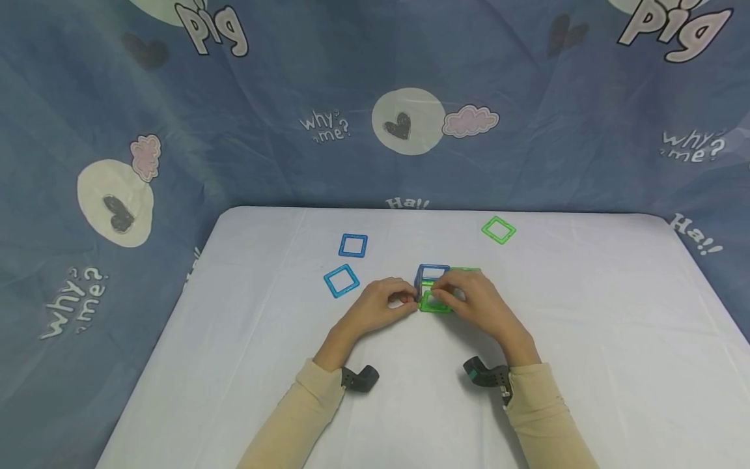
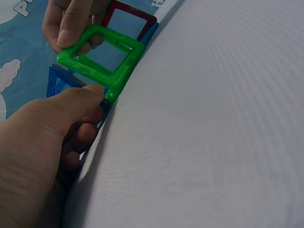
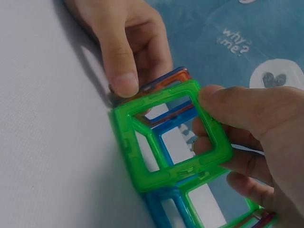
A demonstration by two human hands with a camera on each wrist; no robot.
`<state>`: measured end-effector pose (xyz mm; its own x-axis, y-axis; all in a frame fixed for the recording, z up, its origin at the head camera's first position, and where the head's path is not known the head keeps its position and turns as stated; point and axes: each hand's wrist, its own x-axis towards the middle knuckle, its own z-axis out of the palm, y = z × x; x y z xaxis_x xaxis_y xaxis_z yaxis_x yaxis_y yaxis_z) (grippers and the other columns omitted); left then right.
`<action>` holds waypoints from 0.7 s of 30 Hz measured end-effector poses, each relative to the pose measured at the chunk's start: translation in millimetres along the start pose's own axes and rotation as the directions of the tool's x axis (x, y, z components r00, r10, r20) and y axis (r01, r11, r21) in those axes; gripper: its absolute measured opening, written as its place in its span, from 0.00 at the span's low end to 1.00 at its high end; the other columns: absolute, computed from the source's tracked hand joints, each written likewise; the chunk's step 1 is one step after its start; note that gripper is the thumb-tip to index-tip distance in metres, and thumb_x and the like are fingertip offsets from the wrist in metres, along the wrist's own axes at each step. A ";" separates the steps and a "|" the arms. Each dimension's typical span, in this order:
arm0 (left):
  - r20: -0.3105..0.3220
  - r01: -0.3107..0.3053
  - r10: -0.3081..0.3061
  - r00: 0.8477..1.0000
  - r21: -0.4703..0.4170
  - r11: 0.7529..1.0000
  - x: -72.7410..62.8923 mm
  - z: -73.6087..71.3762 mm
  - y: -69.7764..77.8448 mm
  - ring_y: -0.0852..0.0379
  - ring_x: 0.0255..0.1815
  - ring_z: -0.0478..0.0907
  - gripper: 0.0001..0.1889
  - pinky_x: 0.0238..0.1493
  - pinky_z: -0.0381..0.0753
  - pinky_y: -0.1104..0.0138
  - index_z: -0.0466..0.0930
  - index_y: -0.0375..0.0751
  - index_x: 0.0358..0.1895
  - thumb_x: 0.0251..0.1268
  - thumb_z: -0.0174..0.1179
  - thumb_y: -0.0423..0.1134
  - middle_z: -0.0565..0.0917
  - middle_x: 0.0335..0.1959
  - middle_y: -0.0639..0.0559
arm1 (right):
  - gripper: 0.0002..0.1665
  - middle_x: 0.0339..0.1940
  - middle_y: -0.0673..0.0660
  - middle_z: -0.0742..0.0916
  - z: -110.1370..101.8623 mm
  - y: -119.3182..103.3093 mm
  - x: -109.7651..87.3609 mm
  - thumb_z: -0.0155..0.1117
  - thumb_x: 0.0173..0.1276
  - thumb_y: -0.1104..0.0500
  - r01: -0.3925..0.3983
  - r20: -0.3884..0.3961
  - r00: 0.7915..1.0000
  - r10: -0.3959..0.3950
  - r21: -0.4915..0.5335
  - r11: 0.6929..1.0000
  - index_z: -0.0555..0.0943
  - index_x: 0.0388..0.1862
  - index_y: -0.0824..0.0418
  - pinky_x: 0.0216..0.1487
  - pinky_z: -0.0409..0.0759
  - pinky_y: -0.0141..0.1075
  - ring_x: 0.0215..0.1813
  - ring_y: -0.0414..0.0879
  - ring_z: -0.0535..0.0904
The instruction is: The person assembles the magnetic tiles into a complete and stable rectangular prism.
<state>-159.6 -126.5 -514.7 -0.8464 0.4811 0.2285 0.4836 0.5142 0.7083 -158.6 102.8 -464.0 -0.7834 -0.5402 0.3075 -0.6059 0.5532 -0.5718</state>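
Several square, open-framed magnetic tiles stand joined together near the middle of the white table. At the front of the group, my right hand [image 1: 477, 301] pinches a green magnetic tile [image 3: 127, 148] by one edge, thumb on its near face. My left hand [image 1: 379, 305] holds a blue magnetic tile [image 2: 52, 78] on the left side of the group between thumb and fingers. Behind the green tile, a further blue tile [image 3: 161, 128] shows through its opening. A red tile [image 2: 135, 10] stands at the right part of the group in the left wrist view.
Two loose blue tiles [image 1: 354, 235] lie to the left on the white table [image 1: 234, 365]. A single green tile [image 1: 489, 223] lies near the back edge. A printed blue cloth [image 1: 351, 176] hangs behind the table. Dark devices [image 1: 360, 379] are strapped to both wrists.
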 end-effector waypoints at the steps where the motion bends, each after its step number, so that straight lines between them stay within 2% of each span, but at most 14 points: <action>1: 0.000 0.001 -0.001 1.000 -0.001 1.000 -0.1 -0.1 0.0 0.67 0.37 0.75 0.10 0.48 0.79 0.71 0.82 0.49 0.44 0.60 0.64 0.43 0.81 0.35 0.61 | 0.03 0.31 0.43 0.86 0.1 -0.2 0.2 0.67 0.62 0.57 0.003 -0.003 1.000 -0.003 -0.001 1.000 0.82 0.36 0.52 0.46 0.78 0.39 0.36 0.35 0.80; 7: 0.000 0.002 -0.002 1.000 -0.005 1.000 0.0 0.0 -0.8 0.67 0.38 0.76 0.10 0.49 0.79 0.70 0.82 0.50 0.45 0.60 0.64 0.44 0.82 0.35 0.61 | 0.03 0.32 0.44 0.87 0.5 -0.6 1.3 0.67 0.61 0.58 0.021 -0.028 0.999 -0.022 -0.009 1.000 0.83 0.35 0.53 0.46 0.78 0.39 0.36 0.36 0.81; 14: 0.003 -0.004 0.004 1.000 0.009 1.000 0.6 1.1 -1.7 0.67 0.38 0.76 0.11 0.48 0.79 0.70 0.82 0.50 0.45 0.60 0.64 0.44 0.82 0.36 0.61 | 0.04 0.32 0.46 0.87 2.6 -0.5 1.4 0.68 0.60 0.59 0.050 -0.061 0.997 -0.051 -0.022 0.999 0.83 0.35 0.53 0.52 0.74 0.47 0.36 0.39 0.82; 21: 0.000 -0.009 0.009 1.000 -0.004 1.000 0.4 0.9 -2.0 0.68 0.38 0.76 0.10 0.49 0.79 0.72 0.83 0.50 0.44 0.60 0.64 0.43 0.82 0.35 0.62 | 0.03 0.31 0.45 0.87 2.9 -1.1 1.4 0.67 0.61 0.57 0.055 -0.061 0.997 -0.056 -0.024 0.998 0.83 0.35 0.52 0.52 0.73 0.45 0.36 0.38 0.82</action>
<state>-160.7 -126.7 -516.7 -0.8418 0.4860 0.2348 0.4903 0.5067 0.7091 -158.6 99.7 -465.1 -0.7550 -0.5308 0.3851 -0.6512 0.5378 -0.5355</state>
